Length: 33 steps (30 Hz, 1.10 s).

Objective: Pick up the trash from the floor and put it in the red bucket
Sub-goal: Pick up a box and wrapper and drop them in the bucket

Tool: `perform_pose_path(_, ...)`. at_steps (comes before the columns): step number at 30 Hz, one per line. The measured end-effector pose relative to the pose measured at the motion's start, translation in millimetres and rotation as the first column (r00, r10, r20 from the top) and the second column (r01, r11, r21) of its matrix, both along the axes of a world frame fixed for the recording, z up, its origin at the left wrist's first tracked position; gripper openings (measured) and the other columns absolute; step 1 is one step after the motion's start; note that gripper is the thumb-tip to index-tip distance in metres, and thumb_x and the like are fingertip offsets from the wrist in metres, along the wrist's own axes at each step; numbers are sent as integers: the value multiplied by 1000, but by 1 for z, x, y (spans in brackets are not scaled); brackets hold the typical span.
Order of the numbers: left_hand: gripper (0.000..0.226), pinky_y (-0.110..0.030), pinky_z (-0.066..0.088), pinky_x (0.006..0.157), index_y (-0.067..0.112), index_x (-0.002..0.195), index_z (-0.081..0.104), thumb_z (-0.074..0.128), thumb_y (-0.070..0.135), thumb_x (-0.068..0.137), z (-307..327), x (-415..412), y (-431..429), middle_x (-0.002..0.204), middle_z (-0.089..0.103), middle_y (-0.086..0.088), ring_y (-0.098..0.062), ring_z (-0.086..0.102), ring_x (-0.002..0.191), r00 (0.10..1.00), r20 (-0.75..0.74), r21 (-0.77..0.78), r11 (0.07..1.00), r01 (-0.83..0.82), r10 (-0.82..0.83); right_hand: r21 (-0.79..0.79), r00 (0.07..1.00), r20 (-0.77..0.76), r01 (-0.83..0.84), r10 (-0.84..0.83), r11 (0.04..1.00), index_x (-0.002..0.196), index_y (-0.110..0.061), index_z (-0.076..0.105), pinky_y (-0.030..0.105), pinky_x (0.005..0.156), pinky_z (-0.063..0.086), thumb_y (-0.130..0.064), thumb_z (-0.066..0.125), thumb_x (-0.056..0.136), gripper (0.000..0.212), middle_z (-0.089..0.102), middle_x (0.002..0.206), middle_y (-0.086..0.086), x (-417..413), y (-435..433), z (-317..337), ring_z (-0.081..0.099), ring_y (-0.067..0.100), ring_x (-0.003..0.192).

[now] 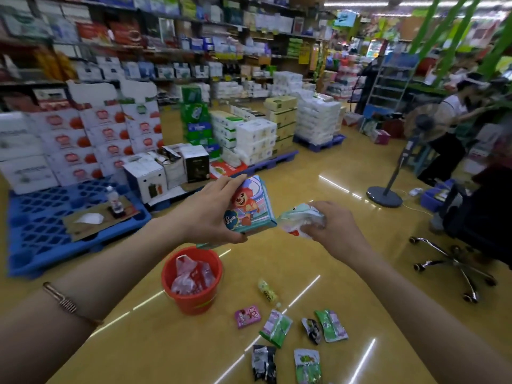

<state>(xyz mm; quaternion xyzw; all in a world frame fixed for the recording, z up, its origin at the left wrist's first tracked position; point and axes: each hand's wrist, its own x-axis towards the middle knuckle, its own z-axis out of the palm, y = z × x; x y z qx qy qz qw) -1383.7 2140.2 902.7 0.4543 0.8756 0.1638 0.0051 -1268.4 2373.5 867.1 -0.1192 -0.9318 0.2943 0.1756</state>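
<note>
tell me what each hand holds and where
Left hand grips a teal cartoon-printed carton by opposite edges; right hand clutches a crumpled pale green wrapper by one end.

Red bucket [194, 303] upright, plastic [191, 275] inside; wrappers [275, 328] strewn beside it; cartoon box [250, 209] in your left hand [210, 212], crumpled wrapper [299, 217] in your right hand [329, 225].

Two hands are in view: the left hand [210, 212] grips one cartoon-printed carton [250, 207], the right hand [332, 225] one crumpled wrapper [300, 218]. One red bucket [194, 303] stands on the floor [304, 176], holding clear plastic whose pieces cannot be counted. Seven pieces lie on the floor: three green packets [275, 328] [331, 325] [307, 365], two black packets [311, 329] [264, 363], one pink wrapper [247, 316] and one yellow tube [267, 291]. There is one standing fan [384, 196], one office chair [454, 261], one bracelet [66, 302] and one other person [448, 128].
</note>
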Motion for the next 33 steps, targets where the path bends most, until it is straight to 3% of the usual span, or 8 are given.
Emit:
perform_pose_path(3,118,-30,37,105,26,150,-2,75,55,66,2,-20,-38,139,28,7,-10,34,123,999,41,9,1000,-25,25,-52,999,-21,-26,25,998,121,-16,62,41,81,52,-6,69,81,42,58,107,3,-24,-37,5,57,21,95)
perform_pose_path(5,118,-34,38,104,26,150,-3,74,56,67,5,-35,-63,140,28,6,-11,35,122,999,26,0,1000,-28,28,-60,999,-40,-36,34,998,125,-18,60,46,84,53,-5,67,82,46,59,111,4,-42,-63,9,57,22,99)
perform_pose_path(11,116,-37,41,102,27,150,-5,73,56,68,15,-86,-139,145,25,4,-14,33,125,996,-55,-20,998,-66,65,-75,997,-46,-65,62,995,125,-17,60,46,80,56,-5,67,83,45,60,113,4,-99,-137,13,59,23,100)
perform_pose_path(16,114,-27,39,98,26,150,-3,72,56,70,6,-126,-188,142,26,5,-12,33,124,995,-60,-77,993,-90,85,-152,997,-28,-69,65,986,120,-18,62,32,57,59,-7,68,83,39,60,109,8,-141,-184,10,64,25,83)
perform_pose_path(20,113,-27,40,95,25,150,0,72,57,68,-2,-152,-211,140,29,5,-12,35,123,994,-53,-81,992,-96,92,-95,997,-43,-73,70,993,118,-15,63,46,66,58,-9,70,82,38,62,103,6,-171,-206,8,64,28,84)
perform_pose_path(24,115,-29,41,94,25,150,-2,71,60,68,-12,-175,-224,141,29,5,-13,36,123,993,-47,-86,990,-111,107,-73,994,-72,-88,83,993,117,-16,64,51,78,54,-11,72,80,38,63,103,5,-198,-222,5,62,27,91)
perform_pose_path(28,117,-35,45,95,31,149,-7,72,59,67,-26,-200,-219,142,28,5,-14,39,122,995,5,-70,992,-103,103,-33,996,-38,-87,86,996,121,-21,61,46,78,54,-19,73,81,41,61,106,-2,-218,-223,-5,57,15,88)
perform_pose_path(33,117,-28,40,96,34,147,-13,73,53,71,-49,-238,-201,145,26,5,-15,41,123,995,30,-97,991,-89,92,35,999,33,-23,22,999,126,-31,56,35,83,47,-35,69,84,44,61,113,-6,-260,-203,-25,53,14,98)
